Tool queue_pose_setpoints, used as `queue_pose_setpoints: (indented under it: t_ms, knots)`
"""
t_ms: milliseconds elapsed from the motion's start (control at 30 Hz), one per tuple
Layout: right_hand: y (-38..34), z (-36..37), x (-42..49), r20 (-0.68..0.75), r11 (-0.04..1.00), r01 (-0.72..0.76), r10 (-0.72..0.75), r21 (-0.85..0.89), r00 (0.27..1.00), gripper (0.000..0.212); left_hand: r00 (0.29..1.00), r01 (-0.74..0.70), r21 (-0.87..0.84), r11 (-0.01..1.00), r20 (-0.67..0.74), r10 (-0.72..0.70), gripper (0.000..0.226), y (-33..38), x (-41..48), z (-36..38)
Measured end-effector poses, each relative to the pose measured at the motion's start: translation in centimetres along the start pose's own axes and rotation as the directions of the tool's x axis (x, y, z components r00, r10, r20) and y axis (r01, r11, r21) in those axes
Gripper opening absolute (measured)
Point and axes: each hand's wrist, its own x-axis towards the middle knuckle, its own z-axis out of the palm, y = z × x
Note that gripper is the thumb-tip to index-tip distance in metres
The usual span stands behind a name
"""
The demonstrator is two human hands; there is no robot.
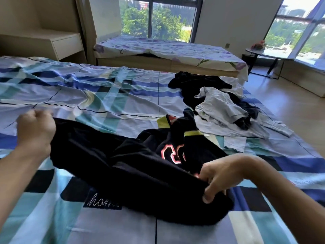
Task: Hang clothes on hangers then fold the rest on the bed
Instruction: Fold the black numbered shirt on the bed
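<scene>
Head view: so the black soft-knit garment with the red-outlined numbers and yellow-green trim (133, 173) was stretched across the lower middle of the frame. It hung just above the blue, teal and white checked bed sheet (88, 95), and its far end sagged onto the bed.

The left hand (36, 131), at the left edge, was balled into a fist around one end of the cloth, knuckles up, wrist bent back a bit. The right hand (221, 175), lower right, had its fingers curled down over the other end with the thumb tucked under, pinching a bunched fold. The forearm came in from the bottom right corner.

My read is this was the spread-it-flat step before a fold. To do it well I'd say:
- pull both ends apart evenly so the bunching near the right hand smooths out
- lay it down with the numbers facing one way
- only then let go

I couldn't see a hanger anywhere, so folding looked like the likely route.

The crumpled pale grey shirt (223, 106) and the rumpled black top (193, 83) sat in a heap at right of centre, well apart from both hands and waiting their turn.
</scene>
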Motion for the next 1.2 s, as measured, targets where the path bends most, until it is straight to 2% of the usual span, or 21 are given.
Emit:
queue_pose_setpoints:
  t_ms: [33, 67, 133, 167, 200, 233, 267, 300, 367, 433, 500, 600, 667, 733, 833, 900, 967, 1033, 1133, 1167, 1200]
  knots:
    - [0.6, 0.1, 0.0, 0.059, 0.997, 0.019, -0.023, 0.081, 0.998, 0.027, 0.998, -0.014, 0.105, 0.994, 0.069, 0.006, 0.038, 1.2, -2.7, 0.5]
    - [1.3, 0.0, 0.2, 0.027, 0.989, 0.037, -0.041, 0.141, 0.999, 0.032, 0.986, -0.084, 0.202, 0.976, 0.157, 0.053, 0.031, 4.8, -8.5, 0.2]
    - [2.8, -0.8, 1.3, -0.29, 0.971, 0.097, -0.031, 0.218, 0.956, 0.038, 0.906, -0.279, 0.321, 0.905, 0.399, 0.138, 0.02, 10.6, -18.9, 0.0]
    - [3.5, -1.2, 2.0, -0.512, 0.969, 0.127, 0.0, 0.214, 0.859, 0.037, 0.837, -0.356, 0.331, 0.874, 0.529, 0.14, 0.017, 11.4, -21.0, 0.4]
    - [4.2, -1.6, 3.0, -0.7, 0.975, 0.121, 0.043, 0.184, 0.713, 0.037, 0.75, -0.439, 0.339, 0.832, 0.649, 0.132, 0.017, 11.6, -22.5, 0.9]
    - [4.7, -1.7, 3.7, -0.808, 0.984, 0.082, 0.081, 0.157, 0.584, 0.043, 0.68, -0.524, 0.34, 0.781, 0.719, 0.143, 0.02, 11.4, -23.2, 1.4]
    - [5.0, -1.6, 4.5, -0.84, 0.99, 0.019, 0.11, 0.141, 0.531, 0.058, 0.627, -0.606, 0.329, 0.724, 0.758, 0.18, 0.027, 11.3, -23.9, 2.1]
    - [5.0, -1.3, 5.1, -0.832, 0.99, -0.033, 0.135, 0.14, 0.538, 0.08, 0.583, -0.691, 0.313, 0.651, 0.775, 0.246, 0.037, 11.3, -24.9, 2.8]
    - [4.8, -0.4, 6.2, -0.758, 0.984, -0.044, 0.161, 0.172, 0.632, 0.117, 0.478, -0.838, 0.267, 0.476, 0.78, 0.404, 0.065, 11.4, -27.2, 4.2]
    - [4.7, 0.4, 7.3, -0.671, 0.952, 0.04, 0.184, 0.304, 0.719, 0.131, 0.34, -0.925, 0.19, 0.33, 0.801, 0.492, 0.079, 11.4, -29.7, 5.4]
    - [4.4, 1.1, 8.1, -0.645, 0.937, 0.055, 0.194, 0.345, 0.74, 0.12, 0.208, -0.956, 0.069, 0.286, 0.844, 0.495, 0.08, 11.1, -31.6, 6.3]
    - [2.4, 1.3, 7.6, -0.615, 0.968, 0.089, 0.076, 0.233, 0.785, 0.072, 0.054, -0.958, -0.062, 0.281, 0.921, 0.385, 0.083, 10.0, -33.5, 7.2]
    - [0.5, 1.1, 6.3, -0.529, 0.967, 0.229, -0.139, 0.109, 0.837, 0.063, 0.05, -0.953, -0.045, 0.301, 0.953, 0.3, 0.083, 9.6, -33.9, 7.2]
    - [-0.8, 0.5, 4.4, -0.369, 0.97, 0.239, -0.234, -0.033, 0.899, 0.058, 0.085, -0.952, 0.012, 0.306, 0.971, 0.225, 0.074, 9.8, -33.6, 7.0]
    - [-0.1, -0.5, 2.0, -0.154, 0.988, 0.115, -0.13, -0.105, 0.98, 0.036, 0.126, -0.971, 0.096, 0.217, 0.983, 0.131, 0.068, 10.2, -33.2, 7.0]
    - [1.2, -1.2, 0.8, -0.17, 0.982, -0.107, 0.08, -0.153, 0.982, 0.045, 0.167, -0.969, 0.144, 0.199, 0.981, 0.104, 0.073, 10.5, -33.5, 7.3]
    - [3.2, -1.8, 0.1, -0.308, 0.905, -0.368, 0.295, -0.213, 0.904, 0.068, 0.209, -0.952, 0.191, 0.238, 0.976, 0.056, 0.065, 10.8, -33.9, 7.7]
    - [5.7, -2.5, 0.2, -0.477, 0.863, -0.483, 0.365, -0.149, 0.799, 0.063, 0.212, -0.934, 0.207, 0.292, 0.977, -0.015, 0.054, 10.8, -34.0, 7.9]
    - [7.8, -2.9, 1.2, -0.726, 0.898, -0.429, 0.358, 0.096, 0.588, 0.031, 0.131, -0.942, 0.163, 0.292, 0.983, -0.128, 0.05, 10.6, -34.2, 7.9]
    - [8.0, -2.9, 1.5, -0.735, 0.92, -0.37, 0.337, 0.126, 0.588, 0.024, 0.106, -0.949, 0.149, 0.277, 0.981, -0.163, 0.051, 10.5, -34.4, 7.9]
    - [7.8, -2.9, 1.8, -0.695, 0.943, -0.3, 0.314, 0.147, 0.647, 0.026, 0.094, -0.954, 0.143, 0.265, 0.977, -0.192, 0.054, 10.4, -34.7, 7.8]
